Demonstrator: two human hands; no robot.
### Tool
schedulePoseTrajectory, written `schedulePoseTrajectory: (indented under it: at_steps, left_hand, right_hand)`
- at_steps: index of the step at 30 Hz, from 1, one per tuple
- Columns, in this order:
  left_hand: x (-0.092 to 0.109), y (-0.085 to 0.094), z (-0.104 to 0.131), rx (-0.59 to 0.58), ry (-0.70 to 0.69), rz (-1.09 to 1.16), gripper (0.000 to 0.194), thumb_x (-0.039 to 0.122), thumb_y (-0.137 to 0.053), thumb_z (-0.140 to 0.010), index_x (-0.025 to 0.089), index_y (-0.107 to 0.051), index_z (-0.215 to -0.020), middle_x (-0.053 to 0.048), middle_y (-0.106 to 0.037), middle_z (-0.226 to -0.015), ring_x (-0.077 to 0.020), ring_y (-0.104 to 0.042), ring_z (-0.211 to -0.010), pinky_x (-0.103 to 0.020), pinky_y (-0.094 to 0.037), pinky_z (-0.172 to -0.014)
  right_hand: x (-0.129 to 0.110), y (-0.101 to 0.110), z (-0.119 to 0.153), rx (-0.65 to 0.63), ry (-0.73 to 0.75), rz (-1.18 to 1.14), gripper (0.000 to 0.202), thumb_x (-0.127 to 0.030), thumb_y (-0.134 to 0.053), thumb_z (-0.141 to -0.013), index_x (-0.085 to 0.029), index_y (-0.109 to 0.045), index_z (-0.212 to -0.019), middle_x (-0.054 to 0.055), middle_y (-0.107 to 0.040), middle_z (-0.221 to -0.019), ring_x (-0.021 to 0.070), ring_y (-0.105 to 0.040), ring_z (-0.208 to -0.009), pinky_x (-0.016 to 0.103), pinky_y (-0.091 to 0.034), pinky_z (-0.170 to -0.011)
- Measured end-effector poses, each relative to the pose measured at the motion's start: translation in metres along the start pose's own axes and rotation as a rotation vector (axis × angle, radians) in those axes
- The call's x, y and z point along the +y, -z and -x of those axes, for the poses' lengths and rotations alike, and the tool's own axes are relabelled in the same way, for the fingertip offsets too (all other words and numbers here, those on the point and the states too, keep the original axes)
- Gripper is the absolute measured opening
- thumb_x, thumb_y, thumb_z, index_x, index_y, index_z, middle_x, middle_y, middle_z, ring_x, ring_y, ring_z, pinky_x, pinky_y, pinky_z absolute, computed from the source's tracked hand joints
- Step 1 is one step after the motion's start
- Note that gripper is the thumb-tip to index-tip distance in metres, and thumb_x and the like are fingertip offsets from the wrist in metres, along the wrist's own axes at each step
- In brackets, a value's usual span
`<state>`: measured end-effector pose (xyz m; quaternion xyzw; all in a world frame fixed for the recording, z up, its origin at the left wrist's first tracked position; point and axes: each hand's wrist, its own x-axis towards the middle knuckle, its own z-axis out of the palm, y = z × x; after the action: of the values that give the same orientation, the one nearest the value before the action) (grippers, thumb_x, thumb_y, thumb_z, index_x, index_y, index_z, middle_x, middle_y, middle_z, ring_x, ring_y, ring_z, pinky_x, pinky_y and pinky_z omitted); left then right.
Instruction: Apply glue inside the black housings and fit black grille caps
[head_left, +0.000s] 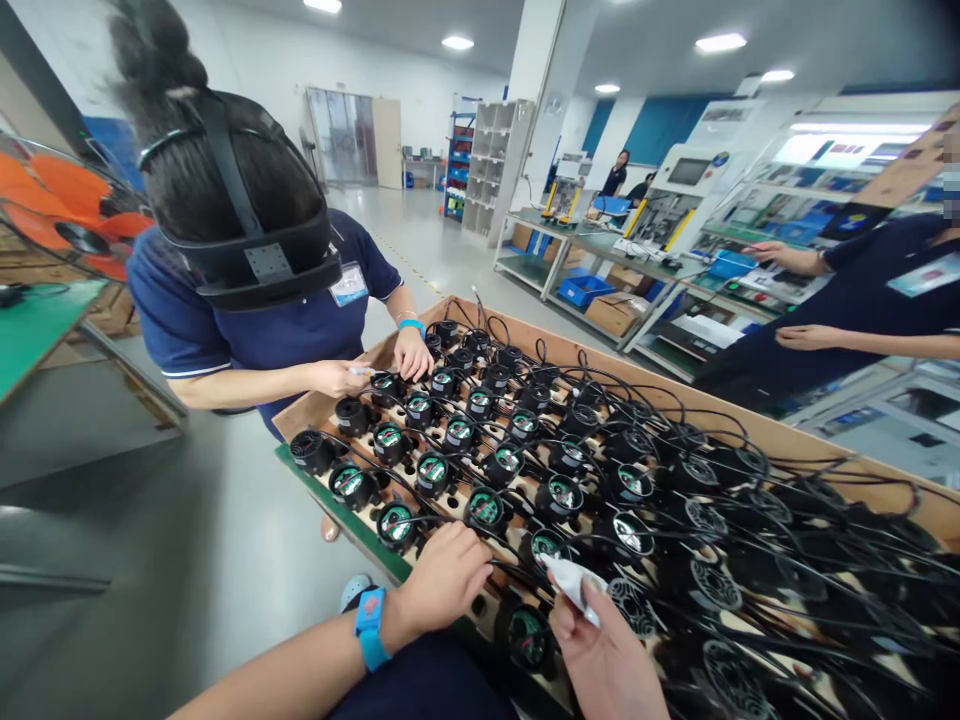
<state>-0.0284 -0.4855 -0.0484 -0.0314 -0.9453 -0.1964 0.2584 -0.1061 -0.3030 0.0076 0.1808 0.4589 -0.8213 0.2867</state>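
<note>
My right hand [611, 655] grips a white squeeze tube [576, 583] between thumb and fingers. The tube's tip points at a round black housing [550, 546] with a green circuit board inside, almost touching it. My left hand [448, 575], with a blue wrist strap, lies just left of that housing, low over the tray's near side. Its fingers are curled together among black cables; what they hold, if anything, is hidden. Another open housing [528, 636] sits between my hands, near the tray edge. Several similar housings with exposed boards stand in rows in the wooden tray [637, 362].
Across the tray, a co-worker [262, 330] in a headset has both hands at its far left end, one holding a small tube. Loose black cables [720, 430] tangle over the right side. Another person [840, 310] stands at right. An orange fan [71, 215] is at left.
</note>
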Motion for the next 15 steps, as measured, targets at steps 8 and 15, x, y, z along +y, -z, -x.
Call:
schedulePoseTrajectory:
  at_steps: [8,15]
  left_hand:
    - [-0.001,-0.006,0.003,0.011,0.009,0.03,0.011,0.024,-0.047,-0.091,0.019,-0.056,-0.087,-0.002,-0.058,-0.081,-0.0163,-0.046,-0.077,-0.029,-0.038,-0.072]
    - [-0.003,-0.01,0.006,-0.021,0.023,0.039,0.009,0.025,-0.047,-0.091,0.019,-0.055,-0.09,-0.001,-0.058,-0.084,-0.0161,-0.046,-0.079,-0.029,-0.035,-0.074]
  right_hand:
    - [-0.001,0.015,-0.013,-0.099,-0.049,0.078,0.028,-0.036,-0.082,-0.063,-0.019,-0.072,-0.082,0.003,-0.069,-0.082,0.0109,-0.05,-0.059,0.026,-0.05,-0.056]
    - [0.002,0.019,-0.019,-0.132,-0.099,0.074,0.028,-0.037,-0.082,-0.064,-0.019,-0.072,-0.083,0.002,-0.07,-0.079,0.0107,-0.051,-0.057,0.026,-0.05,-0.054]
